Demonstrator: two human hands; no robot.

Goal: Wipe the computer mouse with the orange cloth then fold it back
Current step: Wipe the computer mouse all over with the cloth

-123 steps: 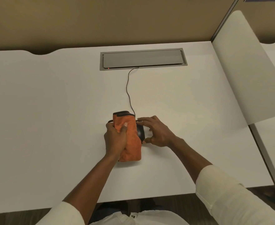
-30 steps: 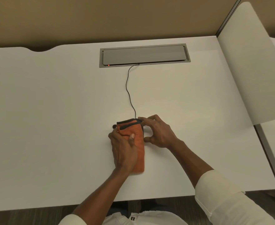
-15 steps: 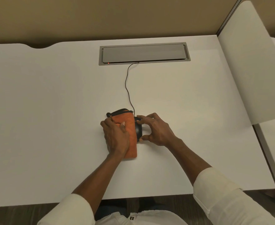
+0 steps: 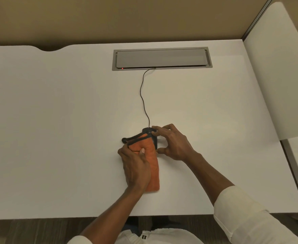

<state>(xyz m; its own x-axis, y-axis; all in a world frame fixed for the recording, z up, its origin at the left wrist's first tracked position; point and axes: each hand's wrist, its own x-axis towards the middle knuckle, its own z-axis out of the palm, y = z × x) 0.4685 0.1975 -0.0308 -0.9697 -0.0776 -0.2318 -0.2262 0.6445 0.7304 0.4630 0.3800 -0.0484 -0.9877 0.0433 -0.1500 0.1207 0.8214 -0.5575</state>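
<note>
A black wired computer mouse point(image 4: 152, 136) sits near the middle of the white desk point(image 4: 56, 120). An orange cloth point(image 4: 150, 161) with a dark hem lies folded over the mouse's left side and trails toward me. My left hand point(image 4: 135, 166) presses down on the cloth, thumb on top of it. My right hand point(image 4: 172, 143) pinches the mouse from the right, fingertips at its front and thumb at its rear. Most of the mouse is hidden under the cloth and the hands.
The mouse's black cable point(image 4: 143, 95) runs back to a grey cable hatch point(image 4: 162, 58) set in the desk's far side. A white divider panel point(image 4: 275, 71) stands along the right edge. A tan partition point(image 4: 127, 18) rises behind the desk.
My left hand has slid the cloth back toward me along the mouse, after pushing it forward half a second ago. My right hand still grips the mouse.
</note>
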